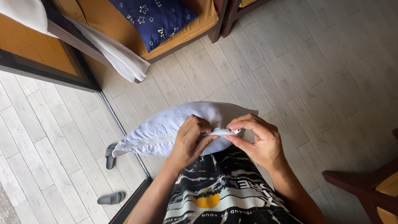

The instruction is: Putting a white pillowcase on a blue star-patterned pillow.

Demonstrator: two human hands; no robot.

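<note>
A white pillow (166, 122) in a zippered white cover is held against my body, its long zipper seam running from the lower left corner toward the right. My left hand (191, 139) pinches the cover's edge along the seam near the middle. My right hand (257, 139) grips the seam's right end, thumb and fingers closed around the small metal zipper pull (236, 132). Both hands touch the pillow and sit close together.
A wooden sofa with orange cushions (182, 33) and a navy star-patterned pillow (155, 18) stands ahead. White cloth (120, 58) hangs off its left arm. Grey slippers (110, 155) lie beyond a sliding door track (124, 137). A dark wooden chair (365, 186) stands at the right.
</note>
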